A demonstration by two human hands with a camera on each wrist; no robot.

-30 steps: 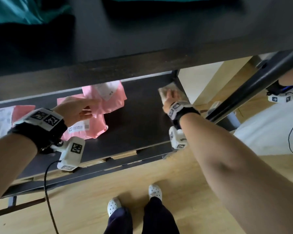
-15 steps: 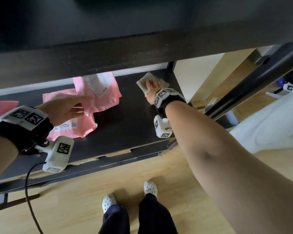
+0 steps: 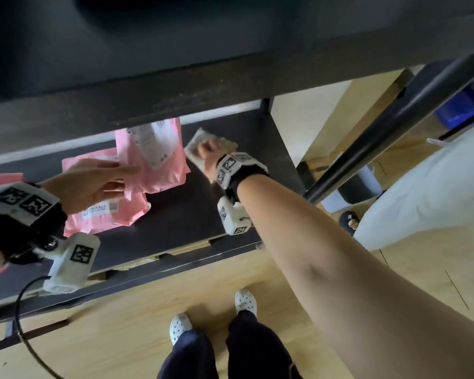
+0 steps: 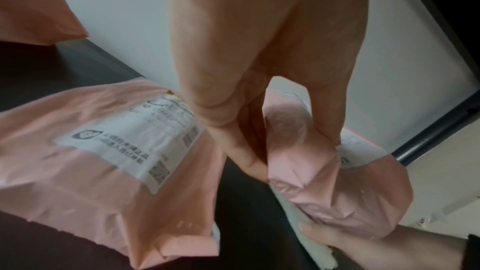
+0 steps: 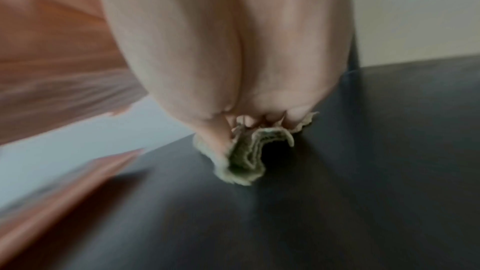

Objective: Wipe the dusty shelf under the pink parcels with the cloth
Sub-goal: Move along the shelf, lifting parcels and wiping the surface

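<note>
The right hand (image 3: 207, 157) has slid the cloth (image 3: 193, 144) left along the back of the shelf (image 3: 181, 212), right up beside the raised pink parcel (image 3: 159, 165). Its fingers seem curled on the bunched cloth. The left hand (image 3: 93, 184) pinches that parcel's corner. Bare shelf lies toward the front edge.

Cloth (image 3: 193, 150) on shelf (image 3: 181, 212), right of raised parcel (image 3: 170, 173); flat parcel (image 3: 115, 217) further left.

Left hand (image 3: 92, 184): thumb and fingers pinching pink parcel (image 3: 173, 170). Right hand (image 3: 207, 155): arm outstretched, fingers curled onto cloth (image 3: 195, 144).
</note>
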